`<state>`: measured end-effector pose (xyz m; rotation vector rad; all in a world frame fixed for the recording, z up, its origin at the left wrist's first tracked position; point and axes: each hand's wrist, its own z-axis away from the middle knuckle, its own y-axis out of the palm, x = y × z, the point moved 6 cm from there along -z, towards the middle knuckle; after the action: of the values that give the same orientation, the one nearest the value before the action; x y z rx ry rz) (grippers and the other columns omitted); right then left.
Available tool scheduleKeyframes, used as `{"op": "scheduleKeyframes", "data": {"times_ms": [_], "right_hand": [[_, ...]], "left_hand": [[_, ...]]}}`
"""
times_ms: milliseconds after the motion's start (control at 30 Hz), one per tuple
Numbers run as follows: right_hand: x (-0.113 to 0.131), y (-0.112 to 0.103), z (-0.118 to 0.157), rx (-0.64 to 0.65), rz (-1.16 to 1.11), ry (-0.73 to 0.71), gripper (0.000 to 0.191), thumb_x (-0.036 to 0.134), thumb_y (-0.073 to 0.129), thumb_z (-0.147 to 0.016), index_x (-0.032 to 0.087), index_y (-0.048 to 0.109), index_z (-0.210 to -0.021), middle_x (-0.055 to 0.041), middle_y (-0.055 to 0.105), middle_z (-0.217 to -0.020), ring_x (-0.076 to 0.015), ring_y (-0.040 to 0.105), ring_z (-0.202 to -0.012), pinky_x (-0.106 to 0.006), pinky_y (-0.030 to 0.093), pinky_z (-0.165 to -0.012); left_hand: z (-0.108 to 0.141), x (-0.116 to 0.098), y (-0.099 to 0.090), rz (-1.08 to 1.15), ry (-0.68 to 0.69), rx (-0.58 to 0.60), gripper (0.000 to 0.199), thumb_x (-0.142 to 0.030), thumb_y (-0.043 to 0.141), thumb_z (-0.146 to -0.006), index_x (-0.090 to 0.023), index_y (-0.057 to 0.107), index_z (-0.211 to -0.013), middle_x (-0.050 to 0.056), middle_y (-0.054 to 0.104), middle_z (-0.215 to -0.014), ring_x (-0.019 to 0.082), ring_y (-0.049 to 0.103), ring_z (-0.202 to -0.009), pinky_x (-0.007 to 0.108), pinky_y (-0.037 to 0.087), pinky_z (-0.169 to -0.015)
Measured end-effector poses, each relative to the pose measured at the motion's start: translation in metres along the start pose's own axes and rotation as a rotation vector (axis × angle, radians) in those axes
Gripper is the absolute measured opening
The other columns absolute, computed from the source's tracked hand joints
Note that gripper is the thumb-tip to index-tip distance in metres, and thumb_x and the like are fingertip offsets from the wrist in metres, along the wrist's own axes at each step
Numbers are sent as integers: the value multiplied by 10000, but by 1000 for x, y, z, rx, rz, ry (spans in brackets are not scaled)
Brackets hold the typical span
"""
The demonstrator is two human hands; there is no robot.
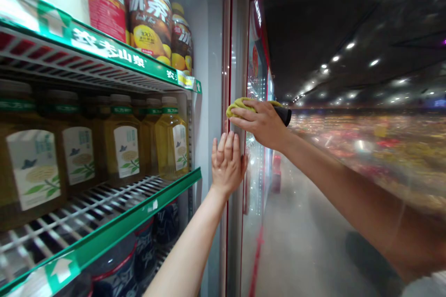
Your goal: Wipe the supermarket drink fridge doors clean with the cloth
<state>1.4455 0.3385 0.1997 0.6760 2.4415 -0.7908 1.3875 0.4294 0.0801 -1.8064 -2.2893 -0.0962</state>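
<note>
My right hand (265, 125) is wrapped over a yellow-green cloth (236, 107) and presses it near the inner frame of the glass door (239, 55). A dark piece (284, 115) sticks out on the far side of that hand; I cannot tell if it belongs to the cloth. Lower down, my left hand (227, 162) lies flat with fingers stretched upward, against the edge where the cooler (209, 55) meets the open door. Nothing is in the left hand.
Left of my hands, upper shelf (139, 61) carries iced tea bottles (149, 14); lower shelf (139, 220) holds several bottles of yellowish tea (126, 148). Dark-labelled bottles (118, 264) stand beneath. Beyond the glass are a shop floor (299, 241) and blurred displays.
</note>
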Motion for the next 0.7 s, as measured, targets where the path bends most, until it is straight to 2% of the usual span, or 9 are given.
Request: {"op": "scheduleKeyframes", "data": {"times_ms": [267,433,700], "right_hand": [[36,17,34,-55,15,71,386,223,442,-1048,348,673,-1331,55,633,-1446,-240,506,-1393,-414,435,-1048],[54,30,54,-107,3,109,353,246,496,-1041,372,674,-1319,69,642,-1433,-224,513,-1385,-394,381,-1077],[83,39,83,-161,13,76,303,291,501,-1053,342,690,-1284,67,661,-1409,-222,531,-1358,-394,364,-1062]], "left_hand": [[48,-12,-4,5,-16,22,770,-200,542,-969,-135,163,-1636,163,516,-1547,268,336,-1533,498,227,-1292],[76,-21,-8,7,12,34,770,-158,543,-962,-135,168,-1635,149,560,-1510,243,330,-1536,485,222,-1301],[104,-27,-11,11,16,49,703,-136,536,-956,-119,263,-1603,156,602,-1463,231,318,-1541,485,232,-1300]]}}
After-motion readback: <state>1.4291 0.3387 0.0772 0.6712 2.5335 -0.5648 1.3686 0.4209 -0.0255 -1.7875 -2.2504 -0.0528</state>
